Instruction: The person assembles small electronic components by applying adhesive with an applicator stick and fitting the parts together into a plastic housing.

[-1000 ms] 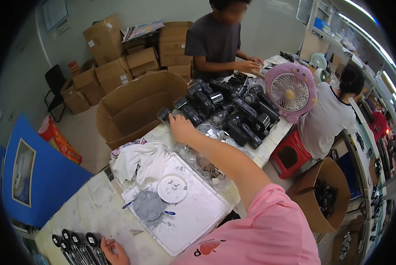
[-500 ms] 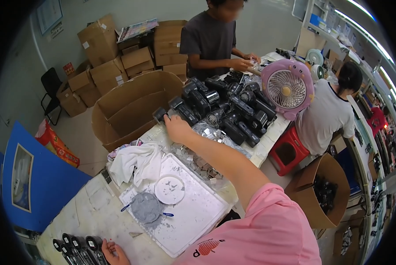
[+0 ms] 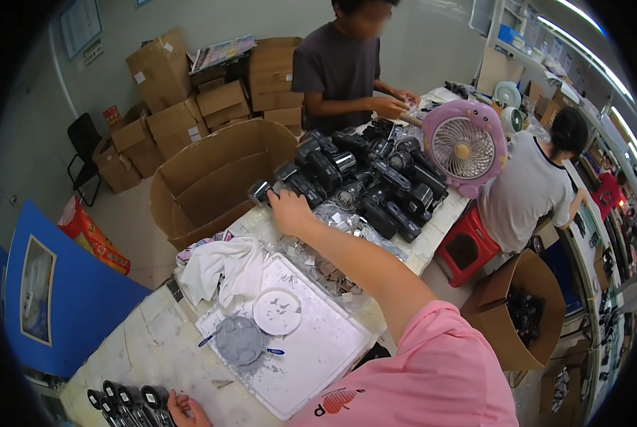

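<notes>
My right arm stretches across the worktable to the pile of black handheld devices [image 3: 382,181]. With its fingers closed, my right hand [image 3: 290,212] grips a black device with a round end [image 3: 260,192] at the pile's near left edge. Low in the picture, my left hand [image 3: 187,411] rests on the table with loosely bent fingers and nothing visible in it. Right beside its fingertips lie several black devices with round heads [image 3: 126,398]. Between the hands, a white board [image 3: 318,356] carries a round grey mass [image 3: 240,340], a white disc [image 3: 277,311] and a blue-handled tool [image 3: 275,351].
A white cloth [image 3: 222,267] lies beyond the board, near small metal pieces [image 3: 332,274]. An open carton [image 3: 190,171] stands against the table's far left side. A pink fan [image 3: 464,146] is beside the pile. One person works across the table; another sits at right.
My right hand and the device in it have shifted slightly, and the device looks tilted differently. The whole view has moved a little. My left hand stays beside the row of devices.
</notes>
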`<state>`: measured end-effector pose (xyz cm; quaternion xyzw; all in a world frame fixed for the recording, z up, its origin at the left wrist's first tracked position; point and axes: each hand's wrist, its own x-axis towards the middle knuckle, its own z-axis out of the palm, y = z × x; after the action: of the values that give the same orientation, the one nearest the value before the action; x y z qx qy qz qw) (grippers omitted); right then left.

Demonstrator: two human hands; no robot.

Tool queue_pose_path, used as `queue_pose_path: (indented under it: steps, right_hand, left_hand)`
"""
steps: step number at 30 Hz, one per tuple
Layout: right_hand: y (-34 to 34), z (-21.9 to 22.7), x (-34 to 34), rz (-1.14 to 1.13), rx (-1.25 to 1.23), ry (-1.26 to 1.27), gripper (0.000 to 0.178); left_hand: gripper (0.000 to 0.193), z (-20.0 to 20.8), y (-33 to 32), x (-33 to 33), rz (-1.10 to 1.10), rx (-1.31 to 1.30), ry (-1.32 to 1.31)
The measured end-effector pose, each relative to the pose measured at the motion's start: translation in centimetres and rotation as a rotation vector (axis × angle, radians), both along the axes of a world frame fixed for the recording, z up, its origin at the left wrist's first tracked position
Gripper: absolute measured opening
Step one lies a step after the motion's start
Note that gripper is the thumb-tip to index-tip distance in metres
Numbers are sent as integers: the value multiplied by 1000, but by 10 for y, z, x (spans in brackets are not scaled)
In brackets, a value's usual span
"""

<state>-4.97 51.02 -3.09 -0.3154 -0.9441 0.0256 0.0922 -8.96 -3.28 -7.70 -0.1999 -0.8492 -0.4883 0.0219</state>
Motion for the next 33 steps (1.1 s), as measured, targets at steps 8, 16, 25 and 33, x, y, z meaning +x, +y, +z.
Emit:
queue_pose_path:
  steps: [8,16,25,33]
  right_hand:
    - [2,-6,1,34,0,93,50]
    - [11,-15,0,106,-7,155,50]
    - [13,-17,0,135,-33,175,51]
    - [10,-17,-1,138,-30,186,50]
  left_hand:
    - [47,2,-2,1,0,-35,5]
    - [47,6,1,0,-36,-43,31]
    - [48,3,1,-1,-8,-62,25]
    - [48,-3,-6,-3,-15,-43,22]
